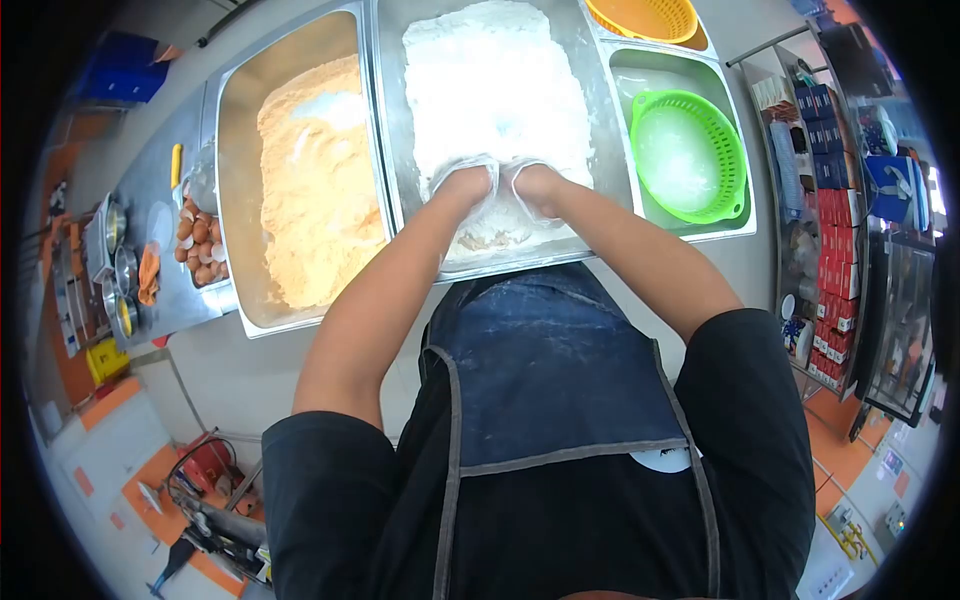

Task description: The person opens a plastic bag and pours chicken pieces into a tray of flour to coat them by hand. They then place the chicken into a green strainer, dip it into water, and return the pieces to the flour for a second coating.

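Observation:
White powder [495, 80] fills much of the middle metal tray [393, 110]. My left hand [470, 185] and my right hand [535, 188], both in thin clear gloves, reach into the powder close together near the tray's front edge. Their fingers are buried or lost against the white, so what they hold cannot be made out. Left of them, another metal tray [238, 150] holds orange-yellow crumbly powder [320, 210] with a white patch on top. To the right, a green basket [735, 150] with white powder in it sits in a smaller tray [690, 228].
An orange basket [640, 15] lies at the upper right. Brown eggs or eggshells [202, 245], metal bowls [127, 270], an orange cloth [149, 275] and a yellow-handled tool [176, 165] are on the left counter. A shelf with red boxes [838, 280] stands at the right.

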A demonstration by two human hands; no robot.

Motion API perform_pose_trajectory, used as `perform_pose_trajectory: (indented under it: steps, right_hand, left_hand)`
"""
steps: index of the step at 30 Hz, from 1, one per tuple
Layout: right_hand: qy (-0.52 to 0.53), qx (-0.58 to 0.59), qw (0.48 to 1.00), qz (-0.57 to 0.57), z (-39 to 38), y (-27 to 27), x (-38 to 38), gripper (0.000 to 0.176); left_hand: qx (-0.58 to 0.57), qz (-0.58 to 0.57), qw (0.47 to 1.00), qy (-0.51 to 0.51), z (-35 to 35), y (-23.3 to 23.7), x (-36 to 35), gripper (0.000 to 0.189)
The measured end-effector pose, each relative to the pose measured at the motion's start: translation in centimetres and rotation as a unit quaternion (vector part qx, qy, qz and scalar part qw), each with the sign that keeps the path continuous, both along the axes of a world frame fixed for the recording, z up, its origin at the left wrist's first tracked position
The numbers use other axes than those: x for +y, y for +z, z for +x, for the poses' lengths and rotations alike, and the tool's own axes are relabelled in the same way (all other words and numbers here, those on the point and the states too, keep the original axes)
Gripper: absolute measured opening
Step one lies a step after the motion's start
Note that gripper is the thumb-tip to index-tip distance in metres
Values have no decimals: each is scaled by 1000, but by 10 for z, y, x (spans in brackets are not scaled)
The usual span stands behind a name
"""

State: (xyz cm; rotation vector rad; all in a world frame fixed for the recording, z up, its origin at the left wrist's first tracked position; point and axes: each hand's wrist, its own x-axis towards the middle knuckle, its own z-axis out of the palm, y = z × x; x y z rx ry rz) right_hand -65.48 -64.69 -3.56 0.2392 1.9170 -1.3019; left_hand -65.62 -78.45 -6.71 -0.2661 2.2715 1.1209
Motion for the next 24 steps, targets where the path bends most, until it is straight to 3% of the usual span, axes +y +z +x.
perform_pose_trajectory:
  steps: [1,2,4,6,8,9,11,13,15,17,18,20,21,23,24]
  right_hand:
    - [-15,-24,999,-38,4,-1,-3,40]
    - [51,7,998,-28,5,2,7,37]
    - [79,22,996,-40,8,19,26,37]
    - [106,38,992,-49,8,16,31,36]
    - [-16,-53,991,-123,10,-12,31,42]
    - [-16,-52,991,-124,11,-6,25,42]
    - [-95,-60,994,-8,13,16,3,45]
    - [-125,-93,985,-66,7,21,-9,47]
    - [-157,-129,971,-124,-3,23,-11,49]
    - [-184,-141,973,-8,-9,18,-6,53]
    - [-183,-143,973,-7,-8,25,4,53]
    - [-31,-21,983,-179,-7,46,29,55]
    - [-31,-19,983,-179,-7,46,32,55]
    - [-114,-18,991,-68,-5,46,36,62]
    - [-58,-40,997,-10,-10,46,43,58]
  left_hand:
    - [-3,-3,1000,-1,5,16,-4,41]
    - [26,11,1000,-10,12,32,-11,41]
    - [58,23,998,-18,21,47,-21,41]
    - [31,84,993,71,26,45,-25,42]
    - [9,106,988,110,27,26,-17,42]
    - [-12,128,981,149,26,12,-10,42]
    - [-51,170,958,227,19,-11,1,42]
    - [-65,190,943,265,9,-15,2,41]
    - [-137,380,855,326,-1,-17,-1,38]
    - [-125,375,864,313,2,39,-2,37]
    - [-107,374,871,300,4,67,-3,36]
    - [-103,372,871,304,8,86,-13,39]
    - [-98,370,871,307,7,89,-16,42]
    - [-94,352,883,297,11,78,-19,43]
    - [-87,345,888,292,12,66,-16,43]
